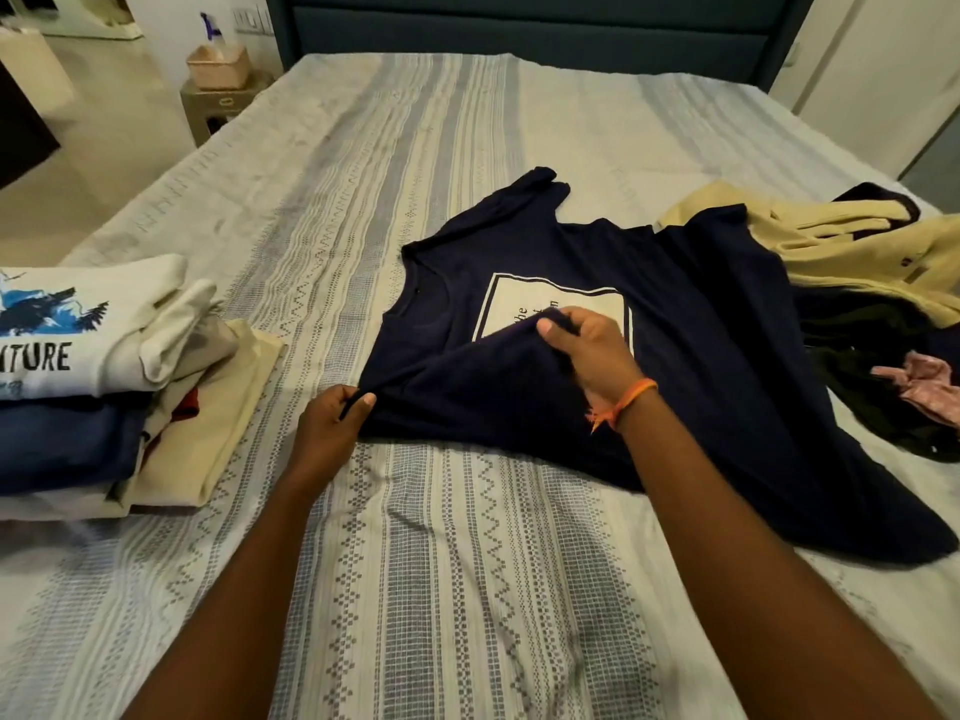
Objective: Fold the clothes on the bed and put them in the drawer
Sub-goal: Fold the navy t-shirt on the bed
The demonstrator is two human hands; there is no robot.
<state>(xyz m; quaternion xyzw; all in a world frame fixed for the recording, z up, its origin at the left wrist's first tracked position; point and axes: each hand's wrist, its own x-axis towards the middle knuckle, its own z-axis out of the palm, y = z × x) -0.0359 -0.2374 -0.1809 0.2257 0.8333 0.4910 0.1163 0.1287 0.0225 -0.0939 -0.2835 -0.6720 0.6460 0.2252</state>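
A navy T-shirt (691, 314) with a white square print lies spread on the bed (415, 537), collar toward the left. Its near sleeve is folded over the front. My left hand (332, 423) pinches the shirt's near shoulder edge. My right hand (587, 350), with an orange thread at the wrist, grips the sleeve end over the print. A stack of folded clothes (88, 387) sits at the bed's left edge, a white printed shirt on top. Unfolded clothes lie at the right: a cream garment (852, 252), a black one (862, 366) and a pink piece (930, 387).
The striped bedspread stretches bare toward the dark headboard (530, 28). A small bedside table (218, 106) with a basket (218, 67) stands past the bed's far left corner. Pale floor lies to the left.
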